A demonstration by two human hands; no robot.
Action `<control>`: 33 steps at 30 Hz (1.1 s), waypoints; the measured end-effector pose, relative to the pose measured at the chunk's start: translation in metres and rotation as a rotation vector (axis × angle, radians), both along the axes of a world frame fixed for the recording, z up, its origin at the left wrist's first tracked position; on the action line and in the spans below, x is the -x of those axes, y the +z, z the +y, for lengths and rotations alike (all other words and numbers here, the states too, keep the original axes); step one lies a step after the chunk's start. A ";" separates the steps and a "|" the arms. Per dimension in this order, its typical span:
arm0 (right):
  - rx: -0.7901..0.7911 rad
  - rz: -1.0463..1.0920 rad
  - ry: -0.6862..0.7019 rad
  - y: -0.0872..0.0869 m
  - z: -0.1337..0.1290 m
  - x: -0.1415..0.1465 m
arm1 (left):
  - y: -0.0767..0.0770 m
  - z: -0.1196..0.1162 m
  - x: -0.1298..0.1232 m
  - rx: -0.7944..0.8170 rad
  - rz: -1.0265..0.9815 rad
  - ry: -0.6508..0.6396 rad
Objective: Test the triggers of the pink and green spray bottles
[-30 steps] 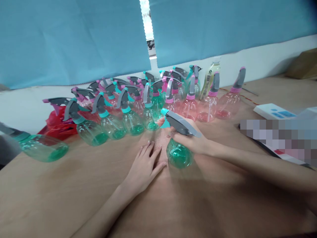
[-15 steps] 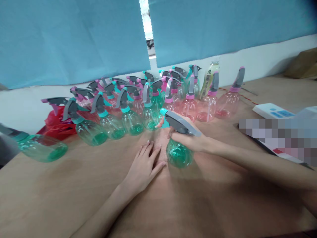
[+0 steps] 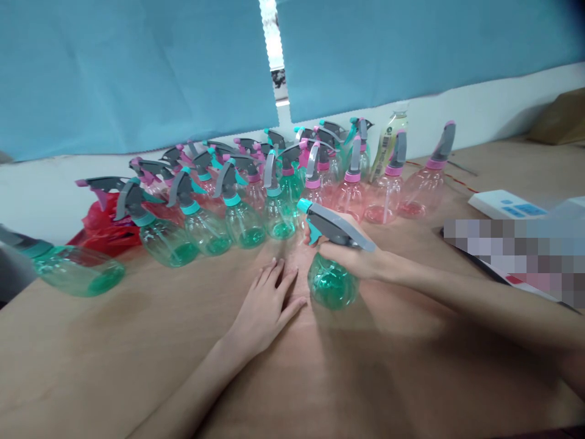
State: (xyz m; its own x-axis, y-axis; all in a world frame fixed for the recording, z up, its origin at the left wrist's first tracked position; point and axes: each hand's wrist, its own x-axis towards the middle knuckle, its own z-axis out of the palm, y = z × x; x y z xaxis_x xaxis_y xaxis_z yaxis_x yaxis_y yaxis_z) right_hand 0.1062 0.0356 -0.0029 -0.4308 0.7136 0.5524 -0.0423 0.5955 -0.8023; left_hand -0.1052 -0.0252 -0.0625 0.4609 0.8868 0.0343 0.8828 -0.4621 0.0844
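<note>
My right hand (image 3: 359, 262) is wrapped around the neck of a green spray bottle (image 3: 333, 286), just under its grey and teal trigger head (image 3: 336, 227). The bottle stands upright over the wooden table, its nozzle turned to the left and away from me. Some of the right hand's fingers are hidden behind the head. My left hand (image 3: 261, 310) lies flat on the table to the left of this bottle, palm down, fingers stretched out and nothing in it. A row of other green spray bottles (image 3: 247, 224) stands beyond the left hand.
Pink spray bottles (image 3: 381, 204) and several more crowd the back by the wall. One green bottle (image 3: 80, 271) sits apart at far left, near a red plastic bag (image 3: 107, 225). A labelled bottle (image 3: 388, 143) stands behind. At right are a white device (image 3: 507, 204) and a blurred-out item.
The right hand's fingers, earlier reaching out past the trigger, have drawn in closer around the bottle's neck. The left hand has stayed in place.
</note>
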 end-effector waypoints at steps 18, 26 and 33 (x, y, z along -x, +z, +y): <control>0.010 -0.042 -0.076 -0.012 0.002 -0.002 | -0.001 0.001 0.001 0.000 -0.008 0.003; -0.010 -0.004 -0.065 -0.010 0.000 -0.002 | 0.001 0.000 0.000 0.023 0.000 0.009; -0.021 0.006 -0.079 -0.010 0.001 -0.001 | 0.000 0.001 0.000 0.019 0.012 0.010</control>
State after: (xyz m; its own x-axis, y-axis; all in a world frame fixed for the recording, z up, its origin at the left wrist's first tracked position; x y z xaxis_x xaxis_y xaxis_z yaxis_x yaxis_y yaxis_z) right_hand 0.1072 0.0366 -0.0129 -0.3708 0.7331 0.5702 0.0008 0.6142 -0.7892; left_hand -0.1054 -0.0243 -0.0627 0.4524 0.8917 0.0123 0.8883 -0.4518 0.0828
